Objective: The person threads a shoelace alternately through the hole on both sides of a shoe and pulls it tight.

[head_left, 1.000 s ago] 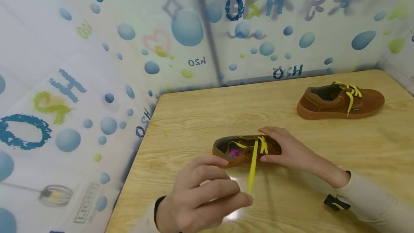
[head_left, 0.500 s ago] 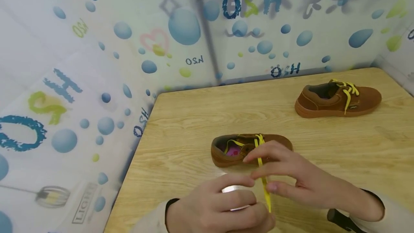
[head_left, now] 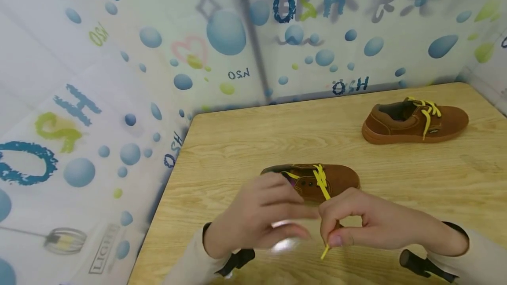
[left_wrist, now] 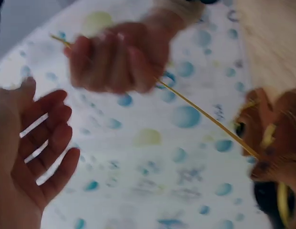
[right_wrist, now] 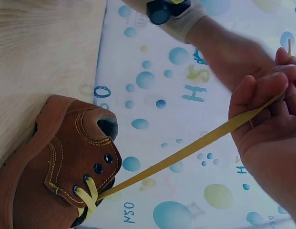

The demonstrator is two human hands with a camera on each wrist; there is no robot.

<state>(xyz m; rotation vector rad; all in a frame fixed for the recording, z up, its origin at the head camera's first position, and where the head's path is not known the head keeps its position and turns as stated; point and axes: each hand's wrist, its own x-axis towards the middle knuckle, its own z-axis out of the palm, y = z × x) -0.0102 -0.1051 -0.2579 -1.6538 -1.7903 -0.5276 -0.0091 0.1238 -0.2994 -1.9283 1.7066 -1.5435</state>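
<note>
A brown shoe (head_left: 340, 177) with yellow laces lies at the middle of the table, its toe to the right. My right hand (head_left: 368, 221) pinches one yellow lace (right_wrist: 186, 152) between thumb and fingers, in front of the shoe. The lace runs taut from the eyelets to this hand, and a short end sticks out past the fingers. Just to the left, my left hand (head_left: 265, 214) is in the air, fingers loosely spread and holding nothing; it hides part of the shoe's heel. Two bare eyelets (right_wrist: 103, 163) show on the shoe's flap in the right wrist view.
A second brown shoe (head_left: 416, 124), with yellow laces through its eyelets, stands at the back right of the wooden table (head_left: 237, 140). Walls with a printed pattern (head_left: 325, 56) rise behind the table and along its left side.
The left hand held the lace and has let go of it. My right hand has moved from the shoe's toe to the lace and now pinches it. The shoe has hardly moved.
</note>
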